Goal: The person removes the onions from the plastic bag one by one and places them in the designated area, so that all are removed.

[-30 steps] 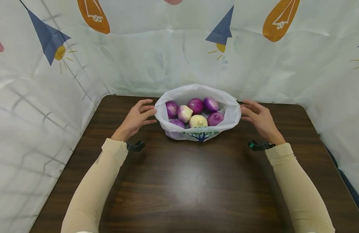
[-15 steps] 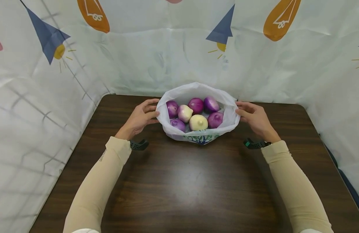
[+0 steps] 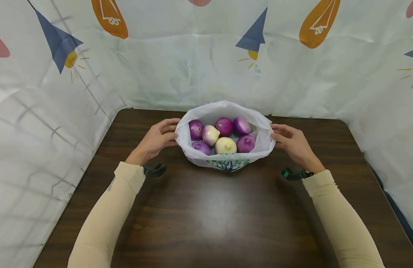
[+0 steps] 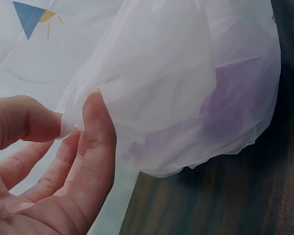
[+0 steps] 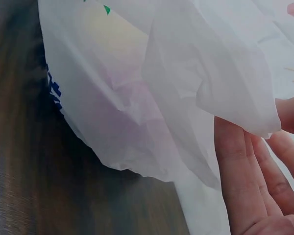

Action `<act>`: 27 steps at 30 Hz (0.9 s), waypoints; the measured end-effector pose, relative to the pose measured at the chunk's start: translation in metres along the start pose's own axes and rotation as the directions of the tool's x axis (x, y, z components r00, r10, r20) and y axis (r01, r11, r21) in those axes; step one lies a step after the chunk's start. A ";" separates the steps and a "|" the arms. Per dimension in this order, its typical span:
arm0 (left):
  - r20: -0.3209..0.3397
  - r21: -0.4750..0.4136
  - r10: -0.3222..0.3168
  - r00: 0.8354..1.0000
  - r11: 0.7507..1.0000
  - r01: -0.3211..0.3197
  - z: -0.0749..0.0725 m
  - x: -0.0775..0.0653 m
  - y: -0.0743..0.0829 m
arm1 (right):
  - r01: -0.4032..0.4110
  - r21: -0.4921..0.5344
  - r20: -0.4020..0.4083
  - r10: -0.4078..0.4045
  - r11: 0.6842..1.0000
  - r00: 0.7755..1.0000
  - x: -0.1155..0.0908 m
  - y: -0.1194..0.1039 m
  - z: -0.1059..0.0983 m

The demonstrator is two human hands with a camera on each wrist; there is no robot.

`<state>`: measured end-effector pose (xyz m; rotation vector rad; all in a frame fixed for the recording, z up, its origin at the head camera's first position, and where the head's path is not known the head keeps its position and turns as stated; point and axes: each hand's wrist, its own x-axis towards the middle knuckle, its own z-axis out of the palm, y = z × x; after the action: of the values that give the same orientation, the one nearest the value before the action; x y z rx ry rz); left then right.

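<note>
A white plastic bag (image 3: 223,108) with a green and blue tree print stands wide-mouthed on the table. Inside it lie several onions, most of them purple, such as the onion (image 3: 224,126) at the back; a pale yellow onion (image 3: 226,145) sits at the front. My left hand (image 3: 155,140) pinches the bag's left rim; in the left wrist view the thin plastic runs between thumb and finger. On the opposite side, my right hand (image 3: 295,144) pinches the right rim, its fingers partly hidden behind the plastic in the right wrist view.
The dark wooden table (image 3: 213,216) reaches from the bag toward me. Right behind the bag hangs a white printed cloth (image 3: 179,67), which also covers both sides. Dark straps (image 3: 154,170) circle both wrists.
Both hands came in from beside the bag to its rim. Since then the bag and hands have shifted slightly lower and left in the head view, which itself moved a little.
</note>
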<state>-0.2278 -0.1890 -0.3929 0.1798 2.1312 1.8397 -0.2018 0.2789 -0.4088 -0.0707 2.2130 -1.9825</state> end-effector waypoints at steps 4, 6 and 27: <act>0.003 -0.001 0.001 1.000 1.000 -0.001 -0.002 -0.008 -0.002 | -0.002 0.014 0.004 0.002 1.000 1.000 -0.009 0.000 0.004; 0.008 -0.003 0.001 1.000 1.000 -0.001 -0.004 -0.013 -0.003 | -0.001 0.030 0.009 0.000 1.000 1.000 -0.013 0.001 0.006; 0.069 0.022 0.004 0.998 1.000 -0.005 -0.003 -0.065 -0.010 | 0.016 0.129 0.074 -0.026 0.992 0.997 -0.066 0.008 0.013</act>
<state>-0.1665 -0.2125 -0.3924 0.2502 2.1069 1.7860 -0.1344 0.2770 -0.4115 -0.1502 2.0426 -2.0917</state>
